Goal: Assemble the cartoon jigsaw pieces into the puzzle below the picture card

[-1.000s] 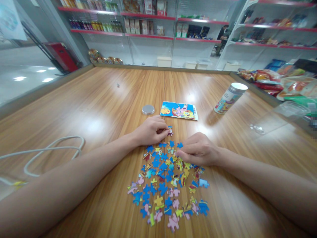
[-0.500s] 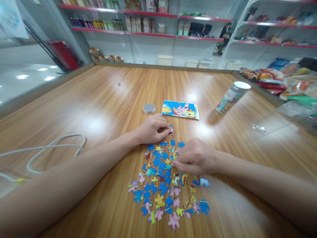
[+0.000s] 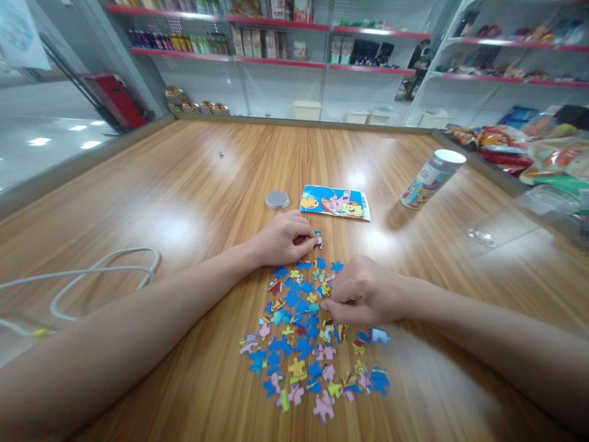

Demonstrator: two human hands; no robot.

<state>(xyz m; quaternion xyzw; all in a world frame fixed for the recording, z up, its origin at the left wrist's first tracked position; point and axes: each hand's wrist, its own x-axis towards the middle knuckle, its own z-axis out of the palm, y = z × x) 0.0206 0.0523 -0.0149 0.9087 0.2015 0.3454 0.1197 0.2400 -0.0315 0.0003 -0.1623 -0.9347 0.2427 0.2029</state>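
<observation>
Jigsaw puzzle pieces (image 3: 304, 347) in blue, pink and yellow lie scattered over the wooden table in front of me. My left hand (image 3: 288, 238) is at the far end of the pile, thumb and forefinger closed on the edge of a small puzzle piece (image 3: 318, 240) that rests on the table. Over the right side of the pile my right hand (image 3: 363, 291) is curled, thumb against the bent fingers, close to a teal piece (image 3: 313, 308). Whatever it holds, if anything, is hidden. Beyond my left hand lies a cartoon picture card (image 3: 335, 202).
A round metal lid (image 3: 277, 200) sits left of the card. The printed cardboard can (image 3: 430, 181) stands open at the right. A white cable (image 3: 105, 270) loops at the left. Snack bags (image 3: 497, 144) and a clear plastic container (image 3: 547, 205) are at the right edge.
My right thumb has shifted very slightly to the right. My left hand stays at the same piece, and the scattered pieces lie as before.
</observation>
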